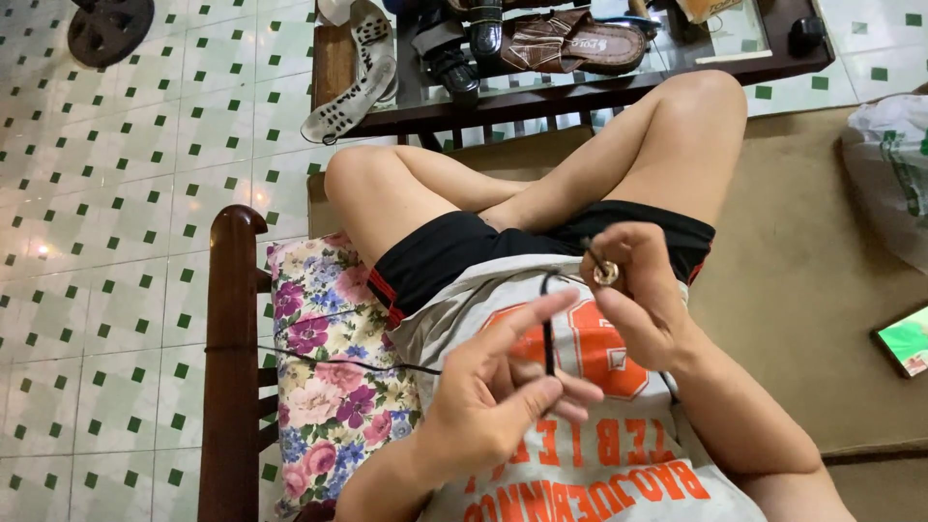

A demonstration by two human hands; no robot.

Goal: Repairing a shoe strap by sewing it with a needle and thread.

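Mid-threading: left hand pinches black cord, right hand grips small brass ring w/ fingertips; next prob needs cord tip aligned w/ hole.

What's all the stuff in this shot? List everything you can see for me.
Cord: one, black, thin, pinched in the left hand, running up towards the right hand.
Small round piece: one, metallic, between the right fingertips.
Cushion: one, floral pink and purple, beside the person's hip.
Chair frame: one, dark wood, left of the cushion.
Low table: one, dark wood with a glass top, beyond the knees.
Sandals: several, brown, black and white, on the table.
Phone: one, screen lit, on the tan mat at right.
Plastic bag: one, white, right edge.
Floor tiles: white with green squares.
Left hand: holding the cord.
Right hand: holding the round piece.
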